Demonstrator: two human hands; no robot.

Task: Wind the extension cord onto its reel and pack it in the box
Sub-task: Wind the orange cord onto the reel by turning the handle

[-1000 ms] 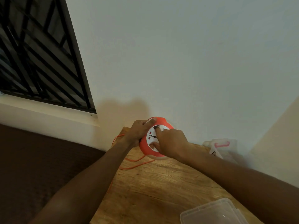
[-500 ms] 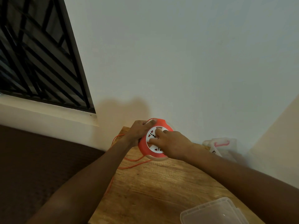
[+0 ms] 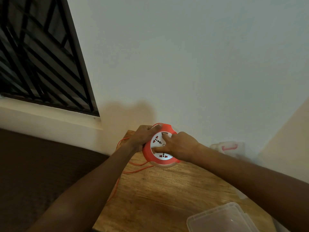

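Keep left hand (image 3: pixel 145 136) clamped on reel (image 3: pixel 160 154) rim, right hand (image 3: pixel 179 146) fingers pressing white hub to crank w/ steady turns, feeding slack cord (image 3: pixel 133 171) evenly.

Right hand (image 3: pixel 179 146) seemingly further round reel (image 3: pixel 160 152)

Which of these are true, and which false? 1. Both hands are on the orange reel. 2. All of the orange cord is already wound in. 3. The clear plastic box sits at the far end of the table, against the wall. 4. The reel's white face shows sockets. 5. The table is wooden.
1. True: the left hand grips the rim of the reel, and the right hand is on its face.
2. False: loose cord lies on the table and trails off its left edge.
3. False: the clear plastic box sits at the near right corner.
4. True: socket holes show on it.
5. True: wood grain shows.
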